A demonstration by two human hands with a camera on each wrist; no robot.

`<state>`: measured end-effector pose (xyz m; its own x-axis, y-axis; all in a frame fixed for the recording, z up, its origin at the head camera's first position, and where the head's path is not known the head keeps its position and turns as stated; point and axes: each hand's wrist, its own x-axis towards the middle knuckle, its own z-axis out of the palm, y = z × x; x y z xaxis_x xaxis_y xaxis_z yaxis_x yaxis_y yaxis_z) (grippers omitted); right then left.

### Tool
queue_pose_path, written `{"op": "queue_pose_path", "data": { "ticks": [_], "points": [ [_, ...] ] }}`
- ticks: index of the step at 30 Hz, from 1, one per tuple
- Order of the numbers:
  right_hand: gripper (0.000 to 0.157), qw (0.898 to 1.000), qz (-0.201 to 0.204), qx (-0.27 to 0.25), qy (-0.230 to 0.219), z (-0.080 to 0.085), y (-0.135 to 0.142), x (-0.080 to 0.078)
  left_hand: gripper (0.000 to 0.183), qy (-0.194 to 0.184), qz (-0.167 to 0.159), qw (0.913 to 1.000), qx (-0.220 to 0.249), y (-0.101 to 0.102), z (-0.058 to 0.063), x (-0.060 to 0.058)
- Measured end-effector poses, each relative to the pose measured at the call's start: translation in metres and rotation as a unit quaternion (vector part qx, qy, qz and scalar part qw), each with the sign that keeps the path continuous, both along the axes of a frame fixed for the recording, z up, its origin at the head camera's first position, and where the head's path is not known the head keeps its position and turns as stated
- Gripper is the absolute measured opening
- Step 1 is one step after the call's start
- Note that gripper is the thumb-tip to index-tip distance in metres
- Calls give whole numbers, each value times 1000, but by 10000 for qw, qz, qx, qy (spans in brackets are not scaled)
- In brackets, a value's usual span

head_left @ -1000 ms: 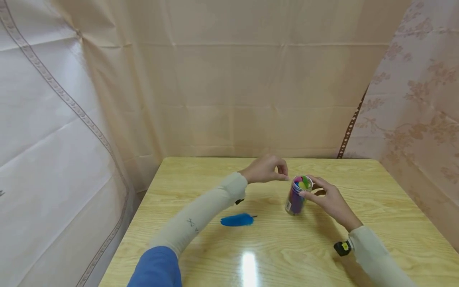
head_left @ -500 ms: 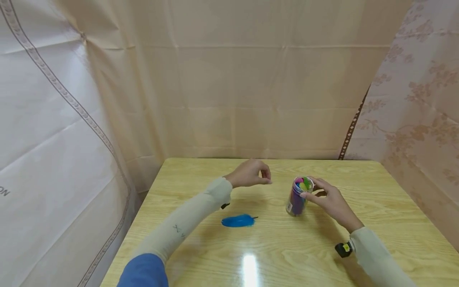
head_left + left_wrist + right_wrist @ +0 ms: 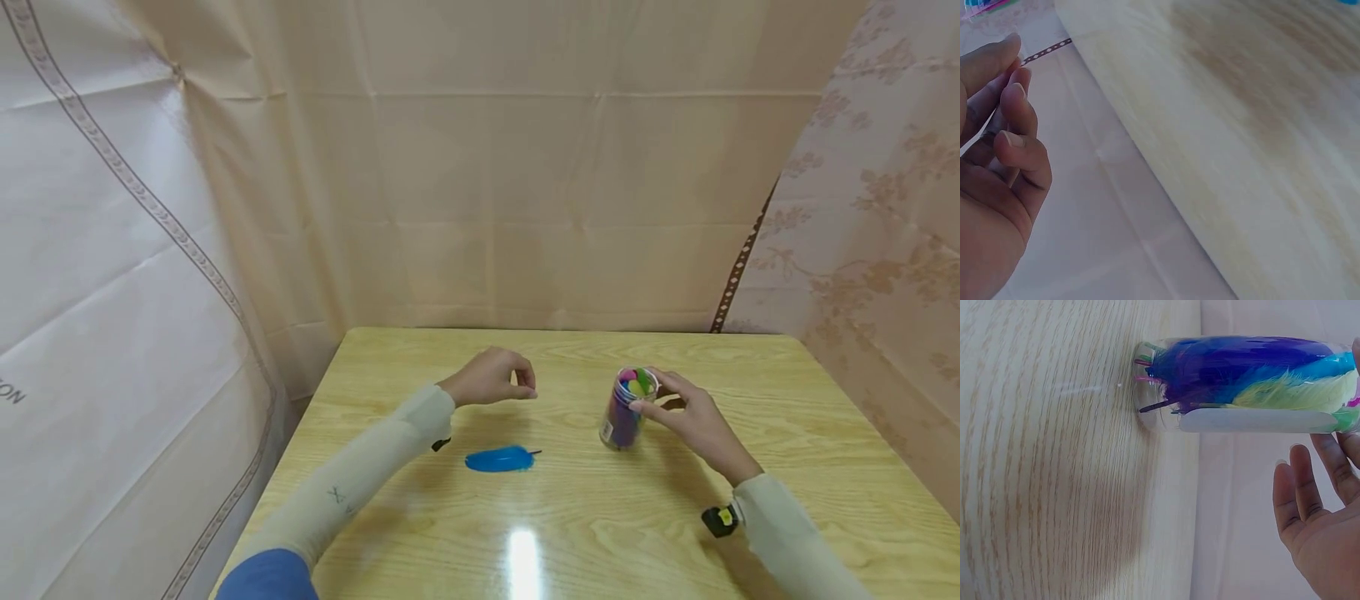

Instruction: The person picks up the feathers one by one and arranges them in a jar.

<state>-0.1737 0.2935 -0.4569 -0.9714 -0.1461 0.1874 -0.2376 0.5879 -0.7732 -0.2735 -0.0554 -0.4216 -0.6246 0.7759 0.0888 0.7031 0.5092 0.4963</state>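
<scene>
My right hand (image 3: 693, 421) holds a clear jar (image 3: 621, 417) near its rim, thumb on the near side and fingers behind. Packed inside the jar are feathers (image 3: 1241, 365) in purple, blue, pale yellow, green and pink. In the right wrist view a white label (image 3: 1257, 420) runs along the jar's side, and its base stands on the table. My left hand (image 3: 491, 377) hovers over the table left of the jar, fingers loosely curled with nothing between them. A single blue feather (image 3: 500, 459) lies flat on the table, nearer to me than that hand, its dark quill pointing right.
The light wood table (image 3: 600, 533) ends at a back edge against a beige cloth curtain (image 3: 487, 208). Patterned cloth (image 3: 892, 208) hangs at the right, and white cloth (image 3: 112, 333) with a printed border at the left.
My left hand has moved away from the jar's mouth, leftward and slightly toward me. The right hand, the jar and the blue feather have stayed in place.
</scene>
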Motion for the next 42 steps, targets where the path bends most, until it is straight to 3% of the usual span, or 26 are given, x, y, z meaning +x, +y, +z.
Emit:
{"op": "queue_pose_path", "data": {
  "ticks": [21, 31, 38, 42],
  "points": [
    [59, 9999, 68, -115, 44, 3, -1, 0, 7, -509, 253, 9984, -50, -59, -41, 27],
    [59, 9998, 109, -133, 24, 1, 0, 0, 7, -693, 213, 9973, -101, -77, -51, 38],
    [58, 9999, 74, -148, 15, 1, 0, 1, 13, -1107, 399, 9930, -142, -87, -57, 48],
    [59, 9998, 113, -142, 21, 1, 0, 2, 19, -1108, 445, 9925, -271, -90, -59, 53]
  ]
}}
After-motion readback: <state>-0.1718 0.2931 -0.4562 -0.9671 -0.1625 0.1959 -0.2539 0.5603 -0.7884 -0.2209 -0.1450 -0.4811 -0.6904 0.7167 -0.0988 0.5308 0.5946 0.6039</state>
